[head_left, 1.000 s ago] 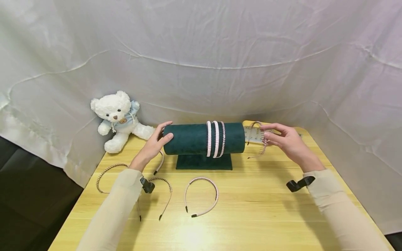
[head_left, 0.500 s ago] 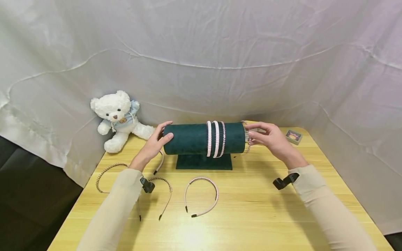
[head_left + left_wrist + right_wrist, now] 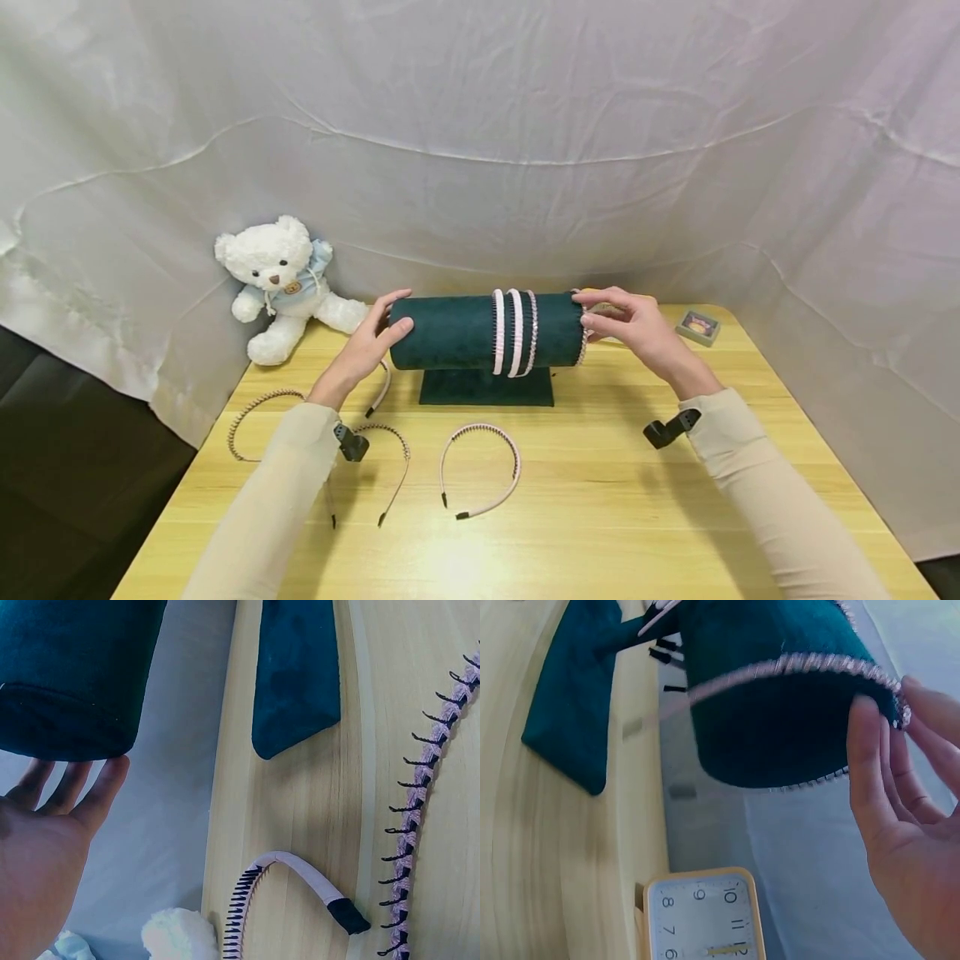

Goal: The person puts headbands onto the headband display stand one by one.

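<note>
A dark green velvet headband stand, a horizontal roll on a flat base, sits mid-table in the head view. Three pinkish headbands are round its right half, among them a pale pink headband. My left hand touches the roll's left end with nearly straight fingers. At the right end, my right hand pinches a pink braided headband between thumb and fingers. That headband lies round the roll's rim; its ends are blurred in the right wrist view.
Several loose headbands lie on the table to the front left, including a pink headband. A white teddy bear sits at the back left. At the back right are a clock and a small grey box.
My right hand has moved left, bringing the braided headband from beside the stand onto the roll's right end. The left hand has stayed in place.
</note>
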